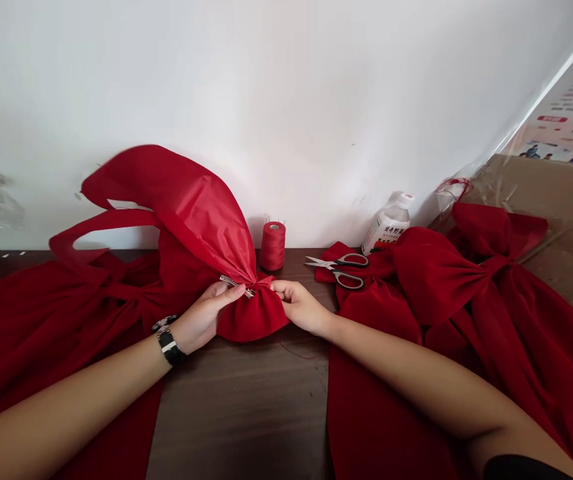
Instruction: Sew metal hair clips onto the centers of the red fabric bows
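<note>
A large red fabric bow is gathered at its middle between my two hands. My left hand is closed round the gathered part, its thumb pressed on a silver metal clip that lies across the fabric. From the right, my right hand pinches the bow's edge close to the gather; its fingertips are partly hidden, so any thread in them cannot be made out. Just behind the hands stands a spool of red thread. Scissors with black and grey handles lie slightly spread to the right, on red cloth.
Red fabric bows with long tails are heaped on the right, more red cloth on the left. A bottle leans by the white wall. A cardboard box stands far right. Loose thread lies on the dark table.
</note>
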Demonstrator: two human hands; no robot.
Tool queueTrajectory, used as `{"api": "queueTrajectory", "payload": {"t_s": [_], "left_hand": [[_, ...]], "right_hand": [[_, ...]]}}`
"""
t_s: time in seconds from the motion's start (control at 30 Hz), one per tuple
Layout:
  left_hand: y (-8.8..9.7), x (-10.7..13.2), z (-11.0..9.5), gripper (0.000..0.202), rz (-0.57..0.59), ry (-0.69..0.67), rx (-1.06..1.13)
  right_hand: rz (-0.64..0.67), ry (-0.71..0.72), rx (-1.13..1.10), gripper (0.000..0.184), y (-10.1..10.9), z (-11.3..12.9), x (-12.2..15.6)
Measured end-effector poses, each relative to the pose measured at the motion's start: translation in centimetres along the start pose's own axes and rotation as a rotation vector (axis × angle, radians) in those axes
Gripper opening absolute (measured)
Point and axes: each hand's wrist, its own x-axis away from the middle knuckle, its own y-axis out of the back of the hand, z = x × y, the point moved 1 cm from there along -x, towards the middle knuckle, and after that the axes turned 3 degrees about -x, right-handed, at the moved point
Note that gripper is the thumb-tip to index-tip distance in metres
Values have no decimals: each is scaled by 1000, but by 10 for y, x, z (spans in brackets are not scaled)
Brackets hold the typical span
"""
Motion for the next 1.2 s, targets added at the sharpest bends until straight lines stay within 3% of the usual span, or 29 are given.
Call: {"api": "queueTrajectory", "payload": {"t_s": [0.2, 0.93, 1.1, 1.2], "left_hand": [[0, -3, 1, 24, 69, -38, -39], [-1, -3, 2, 35, 48, 13, -43], [4, -4, 5, 27, -5, 6, 23], [3, -5, 6, 22, 83, -13, 50]], "right_hand": [[-25, 54, -43, 39, 1, 0, 4], [-29, 64, -96, 40, 2, -2, 7], [-12, 47, -109, 41, 1, 2, 6], [-2, 21, -115, 41, 3, 2, 5]]}}
